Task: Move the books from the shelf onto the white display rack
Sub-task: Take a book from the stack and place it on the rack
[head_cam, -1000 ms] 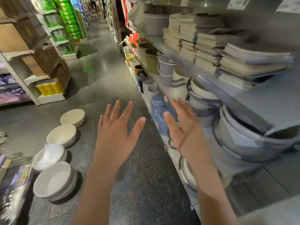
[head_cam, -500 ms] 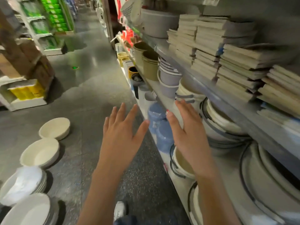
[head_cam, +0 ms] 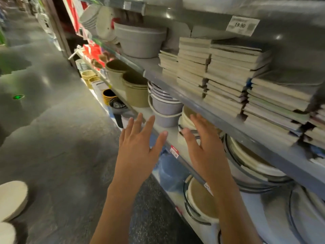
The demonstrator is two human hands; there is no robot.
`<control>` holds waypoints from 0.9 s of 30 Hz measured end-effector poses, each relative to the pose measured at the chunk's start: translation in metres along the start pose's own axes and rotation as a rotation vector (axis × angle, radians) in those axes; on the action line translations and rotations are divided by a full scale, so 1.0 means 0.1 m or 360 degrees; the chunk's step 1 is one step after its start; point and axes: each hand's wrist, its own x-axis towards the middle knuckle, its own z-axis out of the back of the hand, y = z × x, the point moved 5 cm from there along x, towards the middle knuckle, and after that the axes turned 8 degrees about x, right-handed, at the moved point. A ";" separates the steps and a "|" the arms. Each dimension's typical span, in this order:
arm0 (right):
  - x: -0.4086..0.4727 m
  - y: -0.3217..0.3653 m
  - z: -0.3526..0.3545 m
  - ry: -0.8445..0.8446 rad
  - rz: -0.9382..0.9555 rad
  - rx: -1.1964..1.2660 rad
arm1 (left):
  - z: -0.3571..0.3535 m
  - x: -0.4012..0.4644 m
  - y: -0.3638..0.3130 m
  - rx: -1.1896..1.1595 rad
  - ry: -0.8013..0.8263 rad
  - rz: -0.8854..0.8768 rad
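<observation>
I note the left hand (head_cam: 139, 152) and right hand (head_cam: 206, 152) raised with each grip spread wide, holding and touching nothing, just below the grey shelf (head_cam: 211, 111), where the books (head_cam: 228, 76) sit stacked to the right.

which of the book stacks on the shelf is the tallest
The second stack from the left, beside the grey tub. Its top book sits highest; the leftmost stack starts lower, and those to its right step down.
</observation>
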 end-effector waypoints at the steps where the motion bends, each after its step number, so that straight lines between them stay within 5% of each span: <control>1: 0.07 -0.01 -0.03 -0.0015 -0.0018 -0.0016 | -0.04 0.10 0.04 -0.0016 0.0018 -0.0016; 19: 2.56 -0.50 -1.07 -0.0022 -0.0016 0.0019 | -0.40 2.66 0.67 -0.0031 -0.0143 -0.0040; 27: 3.37 -0.71 -1.51 -0.0043 -0.0097 0.0006 | -0.71 3.63 0.95 -0.0132 -0.0001 -0.0121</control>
